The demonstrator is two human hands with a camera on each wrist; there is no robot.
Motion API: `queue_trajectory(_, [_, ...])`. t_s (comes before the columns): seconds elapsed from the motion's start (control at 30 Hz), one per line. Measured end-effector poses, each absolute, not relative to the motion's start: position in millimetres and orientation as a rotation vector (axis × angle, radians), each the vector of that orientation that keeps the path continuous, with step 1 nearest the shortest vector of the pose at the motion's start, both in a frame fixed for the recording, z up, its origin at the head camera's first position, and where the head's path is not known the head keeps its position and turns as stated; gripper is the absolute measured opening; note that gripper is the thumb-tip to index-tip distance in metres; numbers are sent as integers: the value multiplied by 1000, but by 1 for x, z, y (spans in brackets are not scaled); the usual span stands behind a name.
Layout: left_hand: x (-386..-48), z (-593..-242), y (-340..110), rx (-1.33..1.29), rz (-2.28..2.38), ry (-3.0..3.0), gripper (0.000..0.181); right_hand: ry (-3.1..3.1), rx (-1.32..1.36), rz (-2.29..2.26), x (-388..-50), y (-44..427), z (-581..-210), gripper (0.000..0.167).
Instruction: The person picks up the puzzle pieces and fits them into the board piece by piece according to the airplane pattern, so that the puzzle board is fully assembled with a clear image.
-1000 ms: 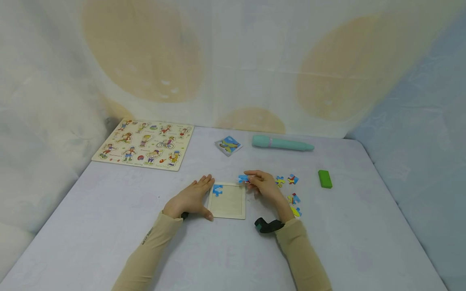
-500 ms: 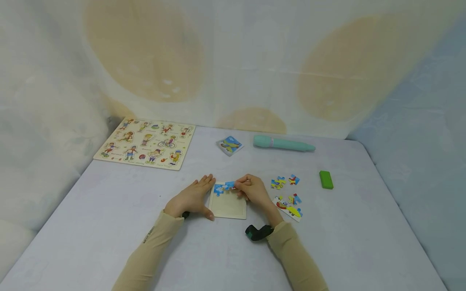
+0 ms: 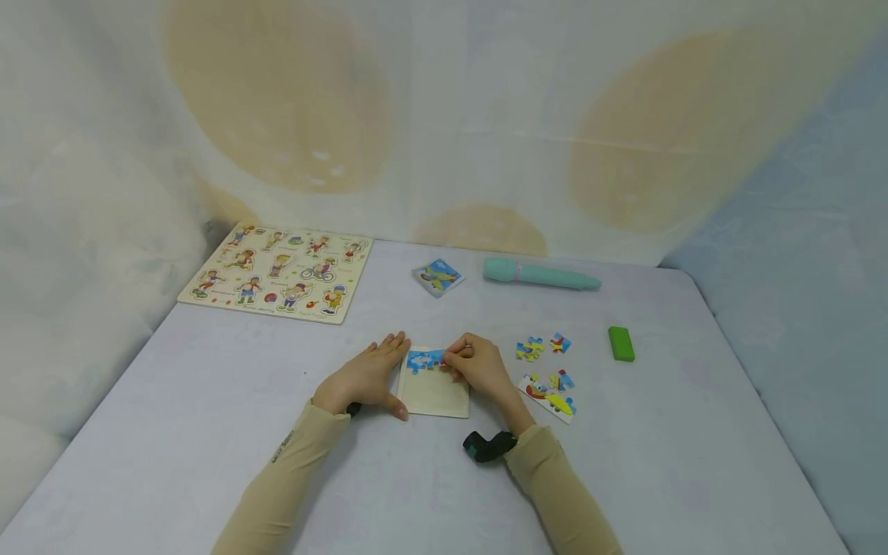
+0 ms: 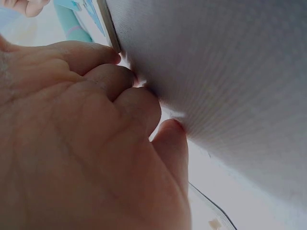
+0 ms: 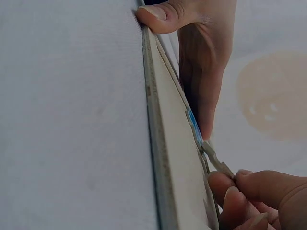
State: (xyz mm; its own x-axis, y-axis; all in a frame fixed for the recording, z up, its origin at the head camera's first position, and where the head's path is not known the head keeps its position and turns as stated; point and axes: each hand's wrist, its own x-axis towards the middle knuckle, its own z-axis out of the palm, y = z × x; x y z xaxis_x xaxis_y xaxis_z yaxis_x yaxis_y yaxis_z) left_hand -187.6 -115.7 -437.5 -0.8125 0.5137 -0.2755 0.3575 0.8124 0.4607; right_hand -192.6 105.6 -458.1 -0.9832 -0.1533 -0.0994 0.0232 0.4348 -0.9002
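A small square wooden puzzle tray (image 3: 435, 397) lies on the table in the head view. One blue jigsaw piece (image 3: 415, 362) sits in its far left corner. My left hand (image 3: 364, 378) rests along the tray's left side, fingers extended and thumb at the near left corner. Between thumb and fingertips, my right hand (image 3: 480, 368) pinches a second blue jigsaw piece (image 3: 435, 359) over the tray's far edge. The right wrist view shows this held piece (image 5: 218, 162) tilted, its lower end against the seated piece (image 5: 193, 125).
Several loose jigsaw pieces (image 3: 555, 395) lie right of the tray. Farther right is a green block (image 3: 621, 344). Behind stand a small picture puzzle (image 3: 438, 277) and a teal pen-shaped object (image 3: 541, 274). A large picture board (image 3: 277, 274) occupies the back left.
My right hand has carried the pinched jigsaw piece left, from the tray's far right corner to beside the seated piece, and lowered it slightly. My left hand stays in place.
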Motion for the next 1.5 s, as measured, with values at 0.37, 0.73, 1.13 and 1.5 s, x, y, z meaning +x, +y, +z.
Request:
queue_trajectory(0.37, [-188,-437,-114,653,561,2605,122,2657,-182,-1496,-190,100,-457,8])
queue_trajectory(0.73, [-188,-439,-113,649,553,2600,122,2763,-169,-1368,-188,99,-461,9])
queue_trajectory(1.13, [-187,-437,-112,650,564,2595,121,2928,-244,-1189,-183,93,-459,10])
queue_trajectory(1.5, [-189,-437,-115,642,541,2599,122,2701,-284,-1283,-191,102,-457,14])
